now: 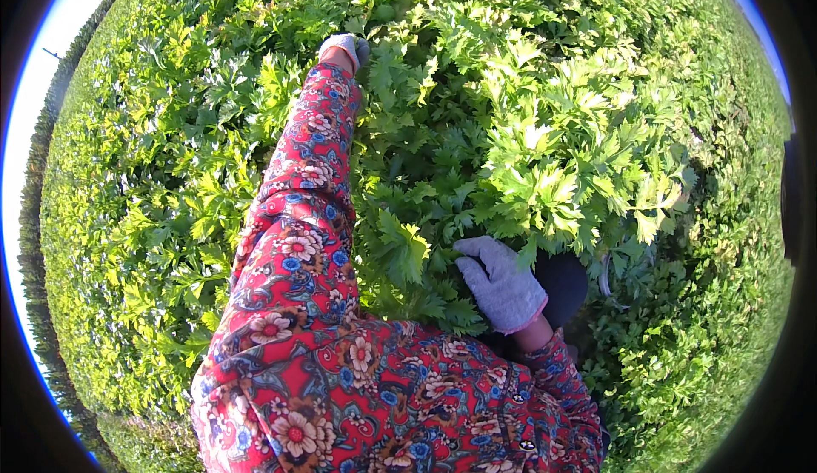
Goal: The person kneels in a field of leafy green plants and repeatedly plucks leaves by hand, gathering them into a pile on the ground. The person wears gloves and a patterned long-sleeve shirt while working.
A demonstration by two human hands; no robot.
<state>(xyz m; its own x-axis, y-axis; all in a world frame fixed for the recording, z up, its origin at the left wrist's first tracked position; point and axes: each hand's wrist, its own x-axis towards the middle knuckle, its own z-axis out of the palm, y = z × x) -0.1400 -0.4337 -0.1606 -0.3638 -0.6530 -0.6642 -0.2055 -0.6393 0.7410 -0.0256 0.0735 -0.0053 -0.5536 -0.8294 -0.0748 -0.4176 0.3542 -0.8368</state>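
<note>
Leafy green plants that look like celery [542, 147] fill the view before me. My left hand [345, 48], in a pale grey work glove, reaches far out among the leaves at the upper middle. Its fingers are mostly hidden, so whether it holds anything does not show. Close to my body, my right hand [501, 283] wears a similar glove with a pink cuff edge. Its thumb and fingers are apart beside the celery leaves [403, 250], with nothing visible between them. Both arms are in red floral sleeves [300, 218].
Dense foliage spreads on all sides. A dark rounded thing [563, 289], perhaps my knee, is just right of my right hand. Pale stalks [605, 275] show beyond it. A darker band of vegetation [39, 237] borders the field at the far left.
</note>
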